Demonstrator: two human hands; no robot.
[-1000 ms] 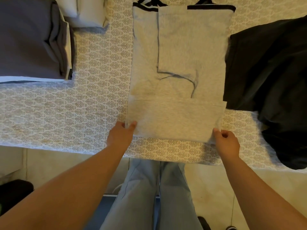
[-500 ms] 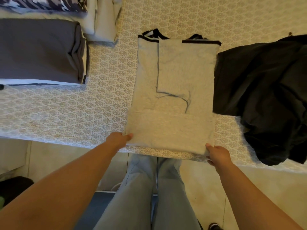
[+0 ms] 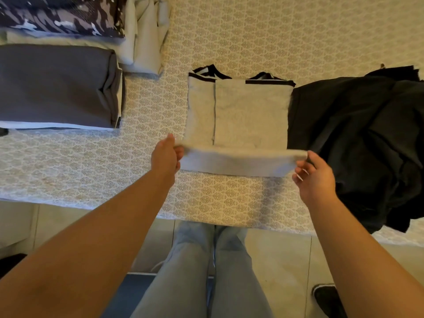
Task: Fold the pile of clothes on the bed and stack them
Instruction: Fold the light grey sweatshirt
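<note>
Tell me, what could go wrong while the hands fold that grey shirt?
The left hand and right hand pinch only the corners of the grey shirt, so a corner might slip and the fold land crooked. The lifted edge sags in the middle and may wrinkle. The black clothes lie right beside the shirt and could get caught under the fold.

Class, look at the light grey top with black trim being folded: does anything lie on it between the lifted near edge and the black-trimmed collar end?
Nothing visible does. The left hand and right hand pinch the near edge of the light grey top with black trim; its upper surface is bare. The crumpled black garment lies beside it.
</note>
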